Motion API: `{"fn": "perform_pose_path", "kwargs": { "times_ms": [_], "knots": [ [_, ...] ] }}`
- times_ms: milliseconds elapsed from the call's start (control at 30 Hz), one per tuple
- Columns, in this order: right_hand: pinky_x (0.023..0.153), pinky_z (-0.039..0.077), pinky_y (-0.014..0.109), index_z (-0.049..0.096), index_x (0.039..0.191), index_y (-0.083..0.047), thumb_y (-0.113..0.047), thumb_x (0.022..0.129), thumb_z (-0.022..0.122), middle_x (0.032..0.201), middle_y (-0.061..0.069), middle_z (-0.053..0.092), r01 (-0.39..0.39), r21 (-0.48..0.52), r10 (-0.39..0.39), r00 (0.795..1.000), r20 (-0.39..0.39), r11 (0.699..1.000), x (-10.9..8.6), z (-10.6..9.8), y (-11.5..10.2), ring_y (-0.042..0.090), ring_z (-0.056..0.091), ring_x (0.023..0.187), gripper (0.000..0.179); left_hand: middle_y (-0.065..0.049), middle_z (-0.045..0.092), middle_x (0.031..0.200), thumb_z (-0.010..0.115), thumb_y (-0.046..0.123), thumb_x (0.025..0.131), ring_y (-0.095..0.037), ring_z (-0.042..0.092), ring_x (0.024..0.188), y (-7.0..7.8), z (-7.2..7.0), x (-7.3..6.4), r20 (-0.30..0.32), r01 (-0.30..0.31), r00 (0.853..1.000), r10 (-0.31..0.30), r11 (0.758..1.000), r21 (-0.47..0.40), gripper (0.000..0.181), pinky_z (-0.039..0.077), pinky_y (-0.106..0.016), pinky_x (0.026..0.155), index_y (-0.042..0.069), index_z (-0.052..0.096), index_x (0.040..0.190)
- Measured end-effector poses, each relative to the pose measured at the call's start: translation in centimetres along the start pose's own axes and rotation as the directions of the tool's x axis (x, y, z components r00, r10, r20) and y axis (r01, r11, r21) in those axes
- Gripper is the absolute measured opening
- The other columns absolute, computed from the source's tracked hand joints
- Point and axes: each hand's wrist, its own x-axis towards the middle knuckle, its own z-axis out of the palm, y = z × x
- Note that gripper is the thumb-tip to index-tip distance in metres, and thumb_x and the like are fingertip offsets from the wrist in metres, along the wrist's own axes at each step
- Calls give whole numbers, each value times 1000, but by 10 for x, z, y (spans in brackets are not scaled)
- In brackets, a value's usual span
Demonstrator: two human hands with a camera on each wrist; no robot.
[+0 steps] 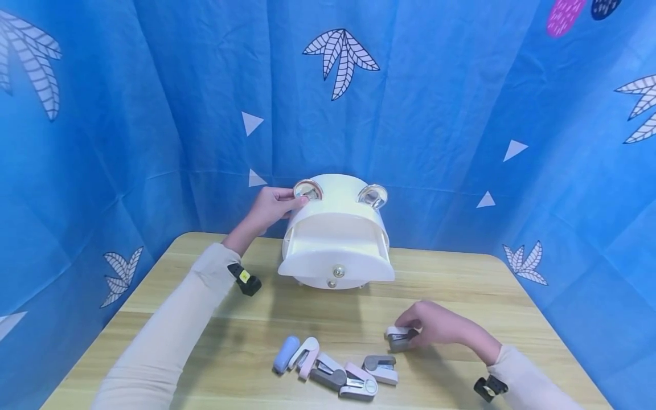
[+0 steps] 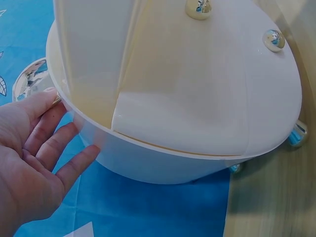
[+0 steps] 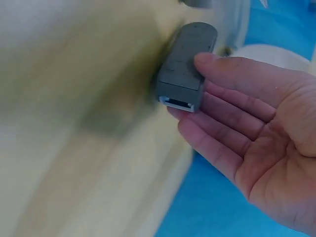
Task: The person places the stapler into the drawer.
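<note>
My left hand (image 1: 277,206) pinches the shiny round ear (image 1: 308,190) on the left of a white rounded drawer box (image 1: 338,191). In the left wrist view thumb and forefinger meet at the ear's base, while the other fingers spread beside the shell. The upper drawer (image 1: 335,265), with its metal knob, is pulled out. Low over the table at the right, my right hand (image 1: 435,324) grips a small grey and white stapler (image 1: 401,337). The right wrist view shows the stapler's grey side (image 3: 185,64) between thumb and fingers.
Several mini staplers lie in a loose row at the front: a blue one (image 1: 286,354), pink and white ones (image 1: 359,382) and grey and white ones (image 1: 381,369). The wooden table (image 1: 230,347) meets a blue patterned curtain (image 1: 425,114) behind and at both sides.
</note>
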Motion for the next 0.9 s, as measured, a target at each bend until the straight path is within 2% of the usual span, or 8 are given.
{"fn": "perform_pose_path", "kwargs": {
  "times_ms": [67, 200, 333, 400, 533, 700, 900],
  "knots": [
    [78, 61, 26, 77, 95, -10, 5, 77, 74, 88, -1, 77, -7, 7, 7, 1000, -11, 1000, -4, -10, 0, 7, 70, 79, 23, -20, 72, 123, 76, 29, 93, -31, 69, 118, 0, 0, 0, 4, -1, 1000, 1, 1000, -4, 43, 59, -45, 96, 1, 71, 126],
    [81, 62, 26, 77, 111, -8, 0, 81, 77, 101, 4, 79, -86, 2, 86, 994, -72, 996, -11, -41, -6, 9, 73, 86, 31, -20, 73, 122, 76, 27, 93, -31, 68, 119, 2, 1, -2, 4, 5, 1000, -5, 1000, -16, 41, 59, -44, 96, 1, 72, 125],
    [79, 62, 29, 75, 116, -4, -6, 82, 80, 104, 6, 79, -162, -65, 149, 974, -173, 985, -12, -76, -20, 10, 72, 86, 34, -20, 72, 123, 76, 28, 93, -32, 68, 120, 3, -1, -1, 4, 10, 1000, -10, 1000, -17, 42, 58, -45, 97, 2, 71, 126],
    [77, 62, 31, 74, 118, -2, -7, 83, 80, 103, 7, 79, -181, -85, 158, 962, -223, 980, -11, -92, -28, 12, 73, 86, 36, -20, 72, 124, 76, 29, 93, -32, 68, 121, 2, -1, -1, 4, 14, 1000, -14, 1000, -16, 43, 58, -46, 97, 2, 71, 127],
    [72, 61, 27, 71, 123, 1, -6, 85, 79, 102, 7, 78, -205, -113, 163, 939, -302, 972, -4, -118, -48, 12, 71, 84, 39, -20, 71, 125, 76, 29, 93, -32, 67, 122, 1, -1, 0, 10, 21, 1000, -20, 1000, -20, 43, 58, -45, 98, 1, 70, 127],
    [68, 56, 23, 72, 125, -4, -5, 85, 80, 100, 3, 78, -184, -178, 113, 930, -350, 967, 14, -138, -67, 11, 66, 80, 41, -20, 72, 123, 76, 28, 93, -32, 68, 121, 1, 0, 0, 10, 13, 1000, -13, 1000, -23, 42, 58, -44, 97, 1, 71, 126],
    [81, 64, 37, 72, 122, -1, -2, 85, 79, 103, 6, 78, -80, -253, -7, 946, -323, 964, 36, -142, -77, 14, 73, 86, 38, -20, 72, 123, 76, 27, 93, -31, 68, 120, 0, 0, 1, 9, 6, 1000, -6, 1000, -29, 42, 58, -45, 97, 1, 71, 126]
  ]
}}
